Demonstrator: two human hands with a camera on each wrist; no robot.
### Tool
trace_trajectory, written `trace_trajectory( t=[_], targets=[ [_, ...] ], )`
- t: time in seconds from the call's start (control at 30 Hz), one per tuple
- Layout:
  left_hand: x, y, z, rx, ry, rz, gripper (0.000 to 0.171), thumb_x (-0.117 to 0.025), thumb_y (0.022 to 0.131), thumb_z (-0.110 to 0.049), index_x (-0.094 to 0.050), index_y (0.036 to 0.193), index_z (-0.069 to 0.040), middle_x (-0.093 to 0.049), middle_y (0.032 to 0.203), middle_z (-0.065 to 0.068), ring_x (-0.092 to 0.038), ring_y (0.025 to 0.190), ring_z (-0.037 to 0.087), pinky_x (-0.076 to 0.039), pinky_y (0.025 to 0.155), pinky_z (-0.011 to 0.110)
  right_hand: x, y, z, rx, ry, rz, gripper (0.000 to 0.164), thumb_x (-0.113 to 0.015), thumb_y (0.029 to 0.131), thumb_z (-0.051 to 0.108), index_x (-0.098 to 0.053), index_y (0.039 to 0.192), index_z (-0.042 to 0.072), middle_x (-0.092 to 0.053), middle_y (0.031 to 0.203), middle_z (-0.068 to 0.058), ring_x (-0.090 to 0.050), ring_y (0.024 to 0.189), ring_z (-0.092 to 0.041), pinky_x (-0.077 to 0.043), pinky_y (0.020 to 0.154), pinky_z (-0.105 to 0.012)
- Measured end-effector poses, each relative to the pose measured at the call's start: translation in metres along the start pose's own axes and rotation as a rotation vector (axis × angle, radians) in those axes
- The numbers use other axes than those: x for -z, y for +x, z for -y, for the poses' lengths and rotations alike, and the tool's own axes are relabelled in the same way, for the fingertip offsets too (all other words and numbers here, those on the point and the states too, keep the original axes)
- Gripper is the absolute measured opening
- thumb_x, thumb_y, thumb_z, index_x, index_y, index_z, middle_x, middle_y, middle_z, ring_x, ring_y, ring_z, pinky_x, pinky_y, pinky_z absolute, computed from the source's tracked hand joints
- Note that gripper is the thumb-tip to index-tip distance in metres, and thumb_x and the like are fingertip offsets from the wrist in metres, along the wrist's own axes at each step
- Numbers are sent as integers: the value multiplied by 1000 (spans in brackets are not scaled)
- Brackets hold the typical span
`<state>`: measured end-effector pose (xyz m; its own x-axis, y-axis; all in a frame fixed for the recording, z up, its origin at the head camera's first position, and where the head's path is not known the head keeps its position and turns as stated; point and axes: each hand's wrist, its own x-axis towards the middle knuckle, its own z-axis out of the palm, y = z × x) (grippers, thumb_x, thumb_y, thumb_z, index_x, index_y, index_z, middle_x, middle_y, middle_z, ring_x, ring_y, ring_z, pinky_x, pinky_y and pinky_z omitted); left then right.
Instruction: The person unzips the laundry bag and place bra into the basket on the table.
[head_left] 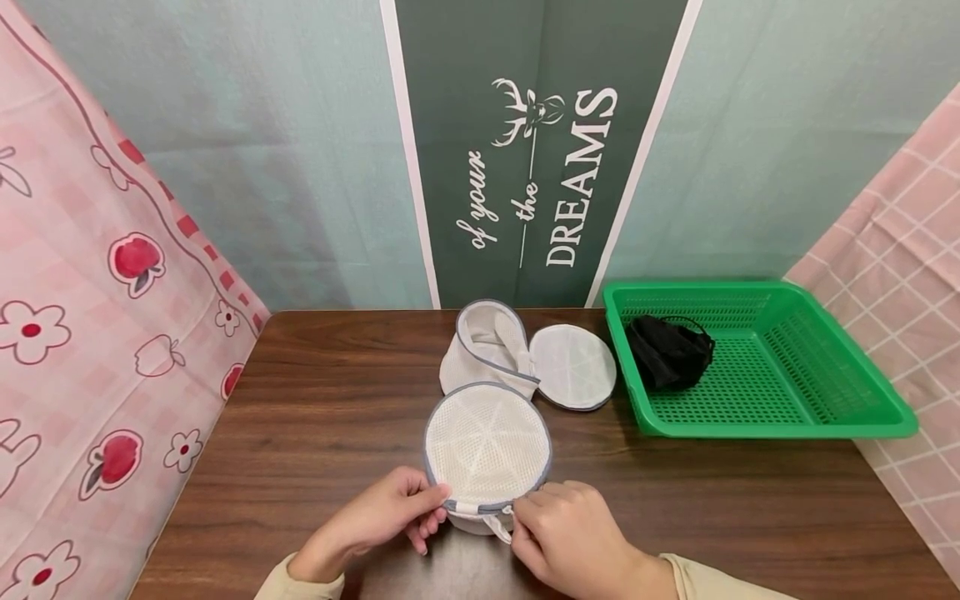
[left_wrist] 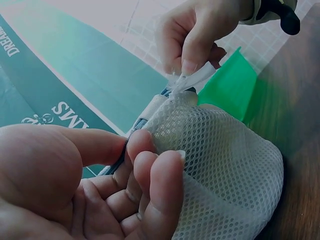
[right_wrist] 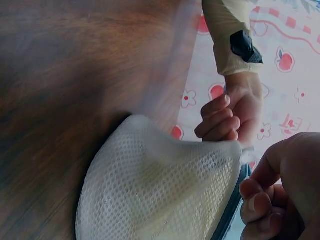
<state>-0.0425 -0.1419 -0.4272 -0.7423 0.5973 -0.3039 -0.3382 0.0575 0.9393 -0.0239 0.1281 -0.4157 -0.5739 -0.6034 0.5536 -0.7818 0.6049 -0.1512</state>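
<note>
In the head view, nearest the camera, the left hand (head_left: 393, 508) and right hand (head_left: 566, 533) meet the front of a round white mesh bag (head_left: 487, 442) lying between and just beyond them on the table (head_left: 300, 417). The left thumb and fingers pinch its grey rim (head_left: 491, 507); the right fingers, curled, grip the rim beside a white strap (head_left: 497, 528). Just behind sits a second bag (head_left: 459, 368), its round lid (head_left: 573, 367) folded out rightward; farther right, a green basket (head_left: 772, 432) holds a black pouch (head_left: 667, 354). In the left wrist view, the left hand pinches the rim near the lens, with the right hand across, at the strap. In the right wrist view, the mesh side bulges beside the right hand's bent fingers, the left hand at its far end; the right fingertips' exact hold is hard to tell.
</note>
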Motion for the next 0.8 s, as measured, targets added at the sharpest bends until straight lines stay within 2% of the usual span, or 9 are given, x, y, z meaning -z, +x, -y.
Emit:
trace_trajectory(
  t=[0.37,0.6,0.8],
  targets=[
    [2,-1,0,-3,5,11,27,-55,105,-14,-60,85,2,-60,73,0,-56,60,3,-56,53,21,7,-6,-14,-49,-60,1,35,-65,71,16,-33,60,26,-20,57,17,-15,52,2,-13,47,-15],
    [2,-1,-1,-3,3,26,28,-55,105,-14,-60,84,2,-60,72,-1,-55,61,2,-56,53,21,12,-9,-20,-106,-79,16,37,-65,71,16,-31,59,27,-19,57,18,-19,51,2,-16,47,-16],
    [3,-1,0,-10,17,17,28,-55,105,-15,-59,83,0,-58,71,-2,-56,54,2,-56,53,20,15,-9,-25,-151,-93,17,40,-65,72,15,-29,59,28,-19,59,19,-19,51,2,-16,45,-16]
  ],
)
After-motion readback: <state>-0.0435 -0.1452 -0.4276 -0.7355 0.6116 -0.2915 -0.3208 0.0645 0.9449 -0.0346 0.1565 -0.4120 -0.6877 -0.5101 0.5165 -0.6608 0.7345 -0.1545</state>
